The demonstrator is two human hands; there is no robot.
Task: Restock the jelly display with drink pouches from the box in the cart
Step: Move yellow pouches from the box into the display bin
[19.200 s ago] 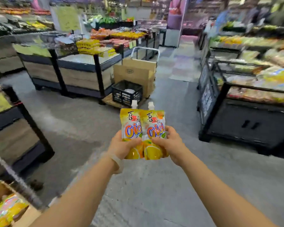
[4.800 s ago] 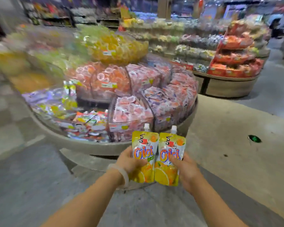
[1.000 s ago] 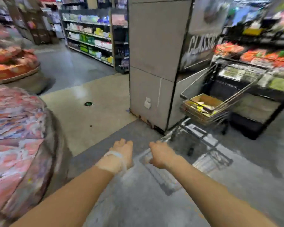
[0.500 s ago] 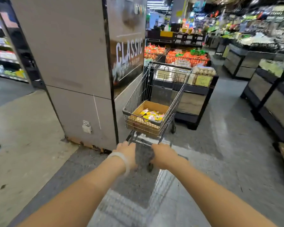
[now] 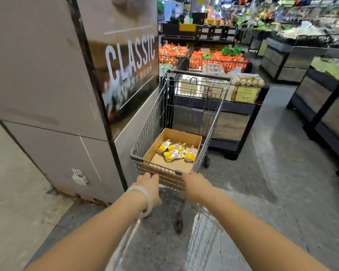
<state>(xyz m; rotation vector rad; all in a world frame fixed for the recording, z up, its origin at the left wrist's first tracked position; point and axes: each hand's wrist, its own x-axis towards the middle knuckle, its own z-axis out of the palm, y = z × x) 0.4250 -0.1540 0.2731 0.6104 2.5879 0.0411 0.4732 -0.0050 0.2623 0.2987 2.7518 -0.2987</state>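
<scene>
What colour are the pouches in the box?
Mostly yellow pouches, with multicoloured print; head view.

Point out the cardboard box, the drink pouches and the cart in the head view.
cardboard box [image 5: 184,136]: head view, on its far inside wall.
drink pouches [image 5: 175,151]: head view, on the middle pouch of the small pile.
cart [image 5: 152,122]: head view, on its left wire side.
</scene>
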